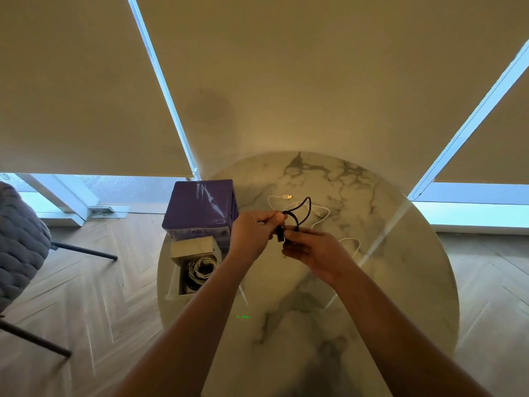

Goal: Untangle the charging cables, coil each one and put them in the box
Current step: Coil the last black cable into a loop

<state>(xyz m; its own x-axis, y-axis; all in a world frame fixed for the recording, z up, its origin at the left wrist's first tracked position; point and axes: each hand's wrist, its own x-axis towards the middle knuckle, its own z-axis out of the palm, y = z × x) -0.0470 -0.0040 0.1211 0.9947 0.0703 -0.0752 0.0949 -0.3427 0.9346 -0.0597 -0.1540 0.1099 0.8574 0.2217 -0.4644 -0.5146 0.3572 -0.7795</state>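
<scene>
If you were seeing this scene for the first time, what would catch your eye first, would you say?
First, the two hands at centre, left and right, each with a grip on a black cable looped above the round marble table. Next, the purple box at the table's far left, with an open white box holding coiled cables just in front of it. A white cable lies loose behind the hands.

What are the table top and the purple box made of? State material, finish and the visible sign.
Table top: looks like polished marble or a marble-look slab; grey veining, window glare.
Purple box: probably cardboard under glossy film; sharp edges, bright streak reflections.
</scene>
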